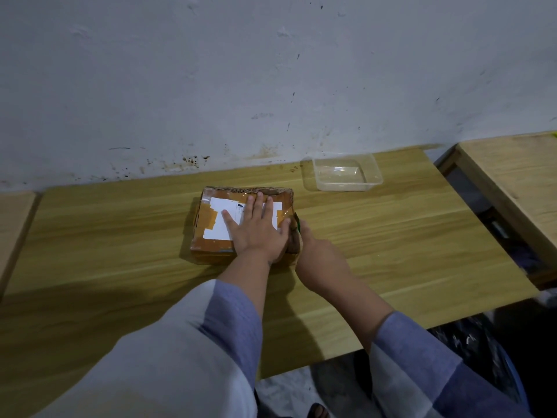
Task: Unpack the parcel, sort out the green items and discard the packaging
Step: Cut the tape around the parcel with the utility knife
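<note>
A flat, rectangular brown cardboard parcel [244,223], wrapped in glossy brown tape that catches the light, is seen lying on a light wooden table [391,236] with a straight, visible grain. A white paper label [221,220] with torn-looking, stepped edges is stuck across the parcel's top face. The far edge of the parcel is rumpled and dented, and its corners are softened.

The left hand [259,229] is laid flat on top of the parcel, palm down, with the fingers straight and spread over the label and the tape; nothing is gripped by it. The right hand [316,260] is placed against the parcel's right side, where a small, thin green object [297,222] is seen at its fingertips, touching the parcel's edge. The fingers of this hand are mostly hidden behind the hand itself, so whether the green object is pinched cannot be told. The two hands are close together, the left one partly overlapping the right.

Beyond the parcel, to the right and well apart from it, a clear, shallow rectangular plastic container [345,171] with rounded corners is set near the rough, stained whitewashed wall [271,70]. Both forearms are covered by loose sleeves [229,315] of soft cloth in pale grey and blue.
</note>
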A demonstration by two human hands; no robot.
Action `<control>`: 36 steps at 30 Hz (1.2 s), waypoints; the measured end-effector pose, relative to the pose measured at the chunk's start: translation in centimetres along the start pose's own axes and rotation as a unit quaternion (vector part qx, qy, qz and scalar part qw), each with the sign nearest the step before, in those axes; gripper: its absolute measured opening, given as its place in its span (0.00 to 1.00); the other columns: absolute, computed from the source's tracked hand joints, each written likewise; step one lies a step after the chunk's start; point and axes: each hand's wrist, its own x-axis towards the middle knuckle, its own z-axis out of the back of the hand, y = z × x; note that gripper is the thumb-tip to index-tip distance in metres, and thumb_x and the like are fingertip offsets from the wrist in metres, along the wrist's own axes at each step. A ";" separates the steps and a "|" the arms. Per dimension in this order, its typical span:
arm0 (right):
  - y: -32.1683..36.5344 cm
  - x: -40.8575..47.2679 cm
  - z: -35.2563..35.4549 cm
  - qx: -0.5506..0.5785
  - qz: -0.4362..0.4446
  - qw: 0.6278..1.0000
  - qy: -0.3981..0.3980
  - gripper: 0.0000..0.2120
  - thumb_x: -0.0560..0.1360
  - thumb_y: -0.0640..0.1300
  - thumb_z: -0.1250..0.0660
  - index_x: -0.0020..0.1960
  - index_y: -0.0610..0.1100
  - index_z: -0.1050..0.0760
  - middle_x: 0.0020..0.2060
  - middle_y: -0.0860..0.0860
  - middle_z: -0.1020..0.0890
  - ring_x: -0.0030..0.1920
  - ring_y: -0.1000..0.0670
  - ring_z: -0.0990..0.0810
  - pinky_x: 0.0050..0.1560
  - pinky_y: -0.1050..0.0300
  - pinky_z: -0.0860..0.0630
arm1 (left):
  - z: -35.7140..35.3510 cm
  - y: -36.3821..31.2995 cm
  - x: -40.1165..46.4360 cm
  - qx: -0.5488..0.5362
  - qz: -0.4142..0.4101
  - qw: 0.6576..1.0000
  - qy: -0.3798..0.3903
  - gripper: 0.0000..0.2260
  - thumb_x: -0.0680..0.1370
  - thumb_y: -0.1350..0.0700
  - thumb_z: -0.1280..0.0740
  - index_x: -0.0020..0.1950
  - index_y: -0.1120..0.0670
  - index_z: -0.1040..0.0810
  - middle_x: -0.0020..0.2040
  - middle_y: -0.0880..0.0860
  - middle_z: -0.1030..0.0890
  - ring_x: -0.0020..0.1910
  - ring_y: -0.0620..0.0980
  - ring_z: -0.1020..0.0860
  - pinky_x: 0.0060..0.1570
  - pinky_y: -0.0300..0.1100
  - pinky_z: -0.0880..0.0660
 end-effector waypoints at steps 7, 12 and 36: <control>-0.7 -0.8 -0.1 0.002 -0.002 1.000 0.013 0.36 0.75 0.34 0.47 0.77 0.49 0.60 0.53 0.38 0.21 0.51 0.39 0.20 0.48 0.49 0.24 | -0.2 -0.3 -0.4 -0.008 0.014 1.000 -0.003 0.31 0.79 0.36 0.60 0.78 0.48 0.58 0.79 0.48 0.60 0.77 0.48 0.62 0.70 0.68 0.62; -1.3 -1.5 -0.9 0.005 0.000 1.000 0.004 0.35 0.75 0.34 0.46 0.77 0.50 0.58 0.54 0.40 0.21 0.53 0.42 0.21 0.47 0.51 0.25 | -0.2 -0.5 -0.7 -0.014 0.021 1.000 -0.003 0.31 0.79 0.36 0.60 0.78 0.48 0.58 0.79 0.48 0.60 0.77 0.48 0.62 0.70 0.68 0.62; -6.5 -2.8 0.6 0.152 -0.006 0.987 -0.050 0.25 0.80 0.41 0.48 0.74 0.56 0.47 0.47 0.41 0.19 0.32 0.45 0.21 0.33 0.49 0.20 | -0.2 -0.3 -0.9 -0.015 0.019 1.000 0.007 0.31 0.78 0.35 0.60 0.78 0.47 0.59 0.79 0.48 0.61 0.77 0.48 0.63 0.70 0.68 0.63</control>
